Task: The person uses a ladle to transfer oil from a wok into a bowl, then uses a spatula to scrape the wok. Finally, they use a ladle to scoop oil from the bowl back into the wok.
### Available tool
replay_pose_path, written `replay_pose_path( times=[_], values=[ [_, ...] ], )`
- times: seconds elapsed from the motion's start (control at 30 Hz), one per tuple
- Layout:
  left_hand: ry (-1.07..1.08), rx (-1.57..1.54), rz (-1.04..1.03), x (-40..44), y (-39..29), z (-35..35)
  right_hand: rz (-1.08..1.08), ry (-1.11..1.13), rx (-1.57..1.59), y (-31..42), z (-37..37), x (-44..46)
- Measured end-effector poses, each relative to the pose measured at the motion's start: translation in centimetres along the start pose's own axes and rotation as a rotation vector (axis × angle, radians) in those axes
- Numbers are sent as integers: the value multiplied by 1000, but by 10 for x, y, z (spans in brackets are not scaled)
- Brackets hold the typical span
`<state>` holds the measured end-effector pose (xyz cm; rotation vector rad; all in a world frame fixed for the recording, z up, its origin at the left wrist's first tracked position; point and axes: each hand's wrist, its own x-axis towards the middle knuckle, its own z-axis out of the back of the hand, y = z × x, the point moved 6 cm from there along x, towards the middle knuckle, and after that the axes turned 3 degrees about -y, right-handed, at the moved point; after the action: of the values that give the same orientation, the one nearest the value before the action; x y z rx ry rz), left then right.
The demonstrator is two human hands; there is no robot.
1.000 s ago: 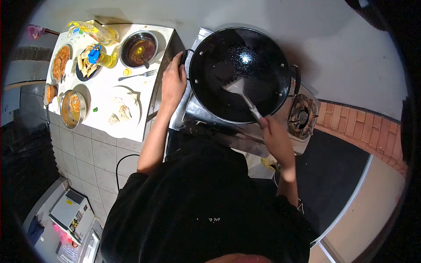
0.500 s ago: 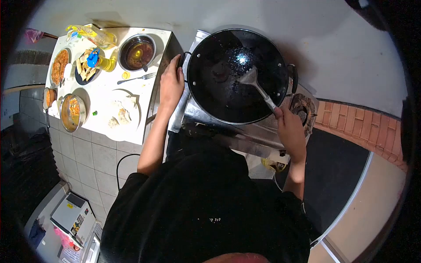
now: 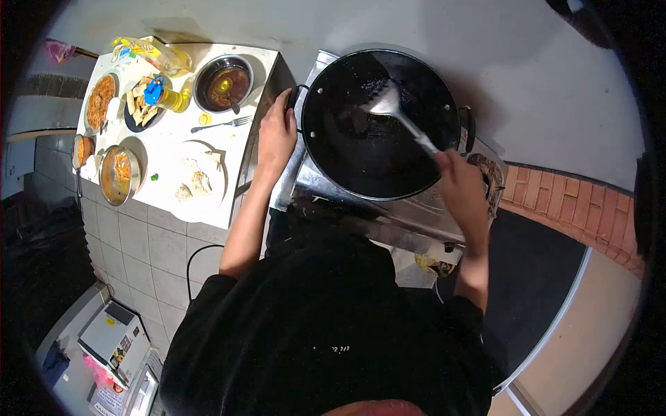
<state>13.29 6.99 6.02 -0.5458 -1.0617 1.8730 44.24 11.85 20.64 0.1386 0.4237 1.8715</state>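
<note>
A large black wok rests on the metal stove, its inside dark and shiny with small wet specks. My left hand is closed round the wok's left handle. In my right hand is the handle of a metal spatula, gripped at the wok's lower right edge. The spatula's broad blade lies inside the wok, in its upper middle part. Whether the blade touches the surface cannot be made out.
On the white table to the left are a dark sauce bowl, a fork, a white plate, an oil bottle and several food dishes. A second burner sits right of the wok.
The spatula blade has swept right, then back left and up inside the wok. My right hand has moved right and up with it. My left hand has stayed on the handle.
</note>
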Motion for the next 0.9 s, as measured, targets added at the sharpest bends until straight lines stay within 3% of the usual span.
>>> replay_pose_path(
  times=[0.27, 0.53, 0.63, 0.83, 0.9],
  values=[
    [-24, 32, -48, 1, -1, -3, -151, -37, -188, -15, 73, 5],
    [-43, -3, -79, 2, -2, -1, 219, -48, -162, -36, 64, 64],
    [63, -62, 62, 3, 3, -1, 258, 65, -122, -45, 47, 82],
    [-9, -131, -46, 6, 7, -1, 91, 213, 64, -64, 20, 102],
    [-17, -143, -28, 5, 5, 0, -83, 322, 137, -68, 9, 101]
  ],
)
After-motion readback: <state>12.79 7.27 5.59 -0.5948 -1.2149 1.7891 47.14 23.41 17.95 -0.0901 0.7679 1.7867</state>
